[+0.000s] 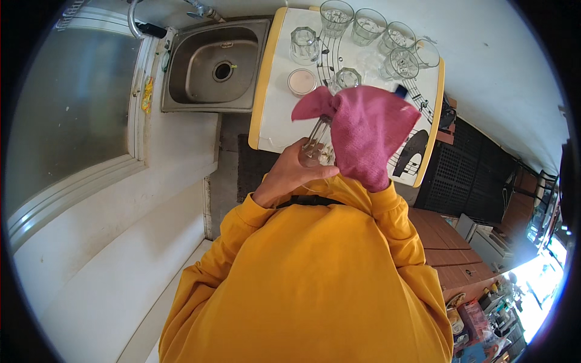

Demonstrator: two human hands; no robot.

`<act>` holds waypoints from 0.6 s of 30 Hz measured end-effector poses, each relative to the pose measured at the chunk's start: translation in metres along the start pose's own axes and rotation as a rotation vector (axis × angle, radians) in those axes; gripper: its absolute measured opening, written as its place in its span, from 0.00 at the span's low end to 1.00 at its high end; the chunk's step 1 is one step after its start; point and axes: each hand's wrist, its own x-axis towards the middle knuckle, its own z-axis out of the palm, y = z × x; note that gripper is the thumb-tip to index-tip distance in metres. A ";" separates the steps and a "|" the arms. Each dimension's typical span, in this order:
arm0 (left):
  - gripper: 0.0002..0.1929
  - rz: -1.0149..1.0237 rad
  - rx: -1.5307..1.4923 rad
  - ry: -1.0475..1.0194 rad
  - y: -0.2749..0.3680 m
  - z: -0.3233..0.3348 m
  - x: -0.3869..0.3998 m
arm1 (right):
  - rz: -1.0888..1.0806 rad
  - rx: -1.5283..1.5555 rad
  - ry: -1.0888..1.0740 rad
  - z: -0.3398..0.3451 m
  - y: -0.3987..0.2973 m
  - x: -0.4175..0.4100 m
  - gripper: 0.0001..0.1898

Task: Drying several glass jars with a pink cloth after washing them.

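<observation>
My left hand (pixel 290 170) holds a clear drinking glass (pixel 317 147) tilted above the near edge of the table. A pink cloth (pixel 363 131) drapes over my right hand (pixel 370 149) and touches the glass at its upper end. The cloth hides the fingers of that hand, so its grip cannot be seen. Beyond the cloth stand a small faceted glass (pixel 348 79) and a round jar-like container with a pale pink top (pixel 302 82). A taller faceted glass (pixel 304 45) stands farther back. Several clear tumblers (pixel 368 27) are grouped along the table's far side.
The white table (pixel 277 109) has yellow edging and printed music notes. A stainless steel sink (pixel 195 86) adjoins it on the left, below a faucet (pixel 132 20). Left of that is a frosted window (pixel 77 100). Brown cardboard-like surfaces (pixel 442 240) lie at the right, near a black perforated panel (pixel 458 168).
</observation>
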 end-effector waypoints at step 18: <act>0.46 0.211 -0.259 -0.115 0.032 -0.015 -0.007 | 0.133 0.275 0.223 -0.045 -0.166 0.066 0.45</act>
